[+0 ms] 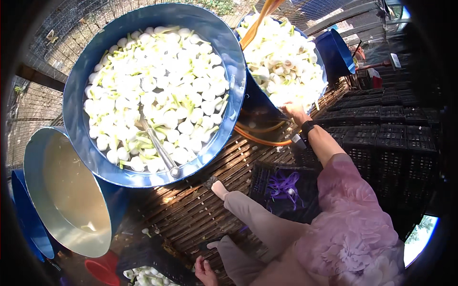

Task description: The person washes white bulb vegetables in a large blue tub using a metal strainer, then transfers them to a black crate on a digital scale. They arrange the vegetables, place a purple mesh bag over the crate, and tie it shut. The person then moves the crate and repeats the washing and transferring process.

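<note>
Hanging near the lower edge, the left hand is loosely curled and looks empty. The right arm stretches forward, the right hand at the near edge of a blue tub heaped with white bulbs; whether it grips any, I cannot tell. Leftmost, a pale-lined tub holds murky liquid. A large round tub carries more green-stemmed bulbs and a metal handle; below it, a black crate contains bulbs. Farther right, purple strips lie in a second crate.
</note>
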A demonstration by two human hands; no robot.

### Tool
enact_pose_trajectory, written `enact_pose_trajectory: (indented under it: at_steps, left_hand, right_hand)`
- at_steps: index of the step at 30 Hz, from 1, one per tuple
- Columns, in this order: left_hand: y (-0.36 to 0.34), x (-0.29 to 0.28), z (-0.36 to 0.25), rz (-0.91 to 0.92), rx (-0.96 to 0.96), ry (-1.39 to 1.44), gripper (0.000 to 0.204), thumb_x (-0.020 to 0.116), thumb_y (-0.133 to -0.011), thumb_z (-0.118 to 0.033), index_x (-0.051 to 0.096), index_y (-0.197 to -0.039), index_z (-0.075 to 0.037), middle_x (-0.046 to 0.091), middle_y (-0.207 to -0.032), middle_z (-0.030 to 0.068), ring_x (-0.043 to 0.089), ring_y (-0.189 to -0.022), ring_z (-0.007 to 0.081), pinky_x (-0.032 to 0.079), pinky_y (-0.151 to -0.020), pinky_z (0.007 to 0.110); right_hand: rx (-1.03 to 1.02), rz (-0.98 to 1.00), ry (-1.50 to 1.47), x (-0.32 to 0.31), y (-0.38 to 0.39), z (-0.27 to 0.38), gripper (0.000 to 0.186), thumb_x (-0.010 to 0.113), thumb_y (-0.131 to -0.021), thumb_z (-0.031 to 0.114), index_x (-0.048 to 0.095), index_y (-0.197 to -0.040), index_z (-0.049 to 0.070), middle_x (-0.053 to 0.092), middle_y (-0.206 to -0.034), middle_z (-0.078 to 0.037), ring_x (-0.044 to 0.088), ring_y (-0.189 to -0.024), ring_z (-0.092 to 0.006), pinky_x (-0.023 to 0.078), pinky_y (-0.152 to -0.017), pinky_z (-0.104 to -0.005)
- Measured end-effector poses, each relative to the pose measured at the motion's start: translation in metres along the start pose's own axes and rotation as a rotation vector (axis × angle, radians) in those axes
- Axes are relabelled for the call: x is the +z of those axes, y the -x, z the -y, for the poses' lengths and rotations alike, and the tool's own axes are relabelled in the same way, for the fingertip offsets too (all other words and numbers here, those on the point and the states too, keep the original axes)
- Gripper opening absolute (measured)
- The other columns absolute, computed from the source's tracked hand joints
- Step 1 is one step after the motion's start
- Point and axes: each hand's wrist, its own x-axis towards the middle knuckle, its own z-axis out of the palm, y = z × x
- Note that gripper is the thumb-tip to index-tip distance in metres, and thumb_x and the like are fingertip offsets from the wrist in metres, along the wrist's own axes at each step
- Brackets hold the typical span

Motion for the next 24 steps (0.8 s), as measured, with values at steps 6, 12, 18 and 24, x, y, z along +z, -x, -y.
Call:
enact_pose_trajectory:
  at_steps: [6, 12, 18, 24]
  left_hand:
    - [0.006, -0.019, 0.067, -0.107, -0.141, 0.285, 0.03, 0.058, -0.088, -0.009, 0.057, -0.117, -0.003, 0.058, -0.105, 0.0102, 0.056, -0.09, 0.018, 0.047, -0.079, 0.029]
    - [0.013, -0.016, 0.111, -0.161, 0.018, 0.337, 0.029, 0.059, -0.088, -0.007, 0.057, -0.115, 0.001, 0.062, -0.096, 0.0032, 0.058, -0.086, 0.0086, 0.047, -0.074, 0.022]
    - [0.053, -0.022, 0.151, -0.319, 0.079, 0.425, 0.027, 0.058, -0.086, -0.004, 0.059, -0.113, -0.002, 0.061, -0.095, 0.0042, 0.058, -0.084, 0.0108, 0.047, -0.075, 0.023]
    - [0.115, -0.049, 0.256, -0.499, -0.066, 0.558, 0.027, 0.059, -0.087, -0.007, 0.059, -0.113, -0.003, 0.061, -0.097, 0.0052, 0.058, -0.085, 0.0111, 0.048, -0.074, 0.024]
  right_hand:
    - [-0.067, 0.044, -0.413, -0.023, 0.037, 0.031, 0.004, 0.059, -0.081, 0.002, 0.06, -0.082, -0.002, 0.058, -0.066, -0.009, 0.052, -0.052, -0.0136, 0.037, -0.044, -0.0235]
    - [-0.03, 0.716, -0.274, 0.038, 0.185, 0.044, 0.019, 0.064, -0.085, 0.016, 0.056, -0.097, 0.003, 0.058, -0.074, -0.004, 0.046, -0.049, -0.0082, 0.035, -0.042, -0.019]
    - [0.081, 1.258, 0.096, 0.227, 0.386, 0.029, 0.018, 0.067, -0.08, 0.01, 0.059, -0.093, 0.0, 0.057, -0.066, -0.004, 0.049, -0.05, -0.0081, 0.037, -0.042, -0.0206]
    - [-0.084, 1.533, 0.442, 0.351, 0.574, -0.007, 0.012, 0.063, -0.083, 0.009, 0.058, -0.091, 0.001, 0.055, -0.065, 0.0, 0.046, -0.051, -0.0062, 0.036, -0.045, -0.0198]
